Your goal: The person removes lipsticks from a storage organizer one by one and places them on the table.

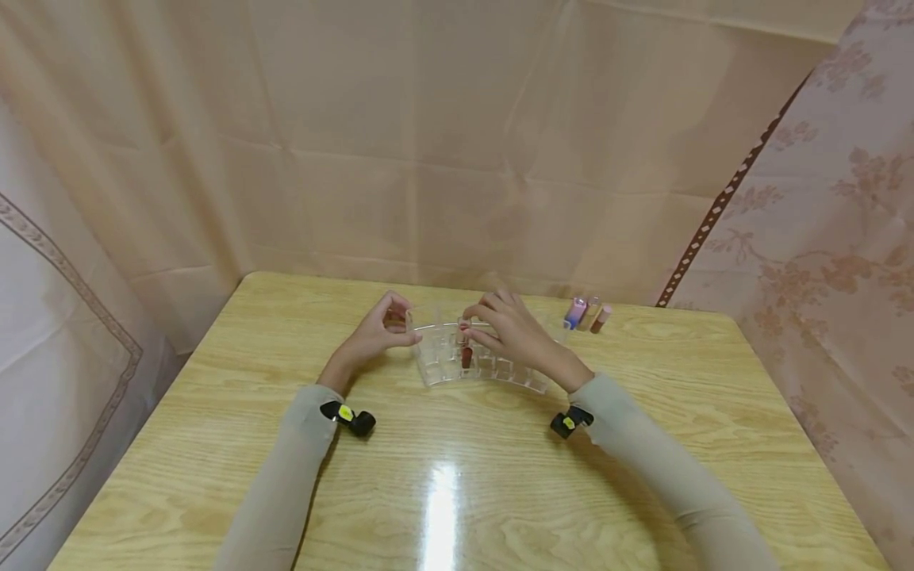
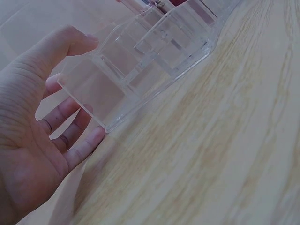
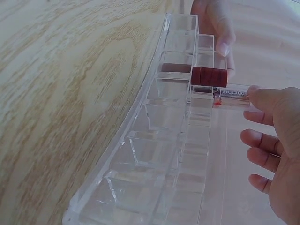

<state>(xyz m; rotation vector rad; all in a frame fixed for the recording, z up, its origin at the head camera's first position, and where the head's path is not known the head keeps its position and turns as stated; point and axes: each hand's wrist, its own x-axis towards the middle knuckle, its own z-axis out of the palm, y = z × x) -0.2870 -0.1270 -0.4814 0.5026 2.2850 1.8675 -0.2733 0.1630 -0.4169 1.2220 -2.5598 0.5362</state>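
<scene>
A clear acrylic lipstick organizer (image 1: 437, 373) with stepped compartments stands on the table. My left hand (image 1: 377, 329) grips its left end; in the left wrist view the thumb lies at the upper edge, the fingers around the side panel (image 2: 89, 89). My right hand (image 1: 512, 327) pinches a clear lip gloss tube (image 3: 233, 97) with printed lettering between thumb and index finger, at a rear-row compartment. How deep the tube sits there I cannot tell. In front of it, a dark red lipstick tube (image 3: 209, 76) stands in a front-row compartment.
Behind the organizer's right end, a pink-and-blue lip product (image 1: 574, 312), a slim clear-capped tube (image 1: 589, 314) and a pink-capped dark tube (image 1: 601, 319) stand close together on the wooden table (image 1: 385, 476). A beige curtain (image 1: 400, 159) hangs behind the table's far edge.
</scene>
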